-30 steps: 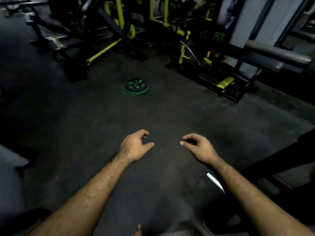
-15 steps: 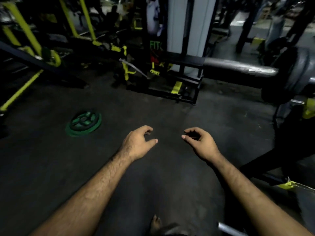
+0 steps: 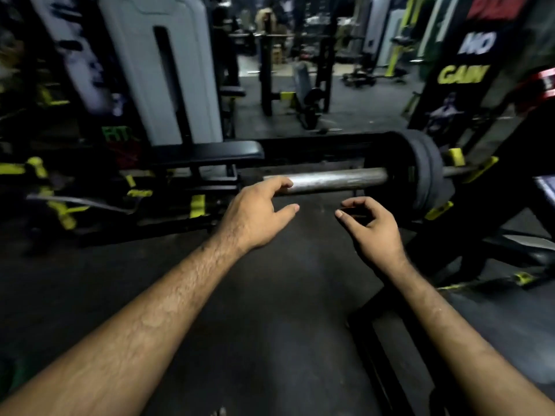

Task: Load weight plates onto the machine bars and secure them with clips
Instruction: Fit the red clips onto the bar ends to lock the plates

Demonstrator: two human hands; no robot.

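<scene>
A bare steel bar sleeve [image 3: 336, 181] runs horizontally across the middle of the view. Dark weight plates [image 3: 423, 172] sit on it at its right end. My left hand [image 3: 258, 214] hovers just in front of the sleeve's free left end, fingers apart and holding nothing. My right hand [image 3: 372, 226] is lower and to the right, below the sleeve, fingers loosely curled and empty. No clip is visible. The green plate seen earlier is out of view.
A black padded bench [image 3: 210, 153] and a grey machine column [image 3: 159, 70] stand at the left behind the bar. Black frame parts with yellow tabs [image 3: 477, 169] hold the bar at the right. Dark rubber floor [image 3: 270, 295] lies under my arms.
The view has swung right and up: the green plate on the floor slid out at the left, and the bar with its plates came to the middle. Both hands stayed empty.
</scene>
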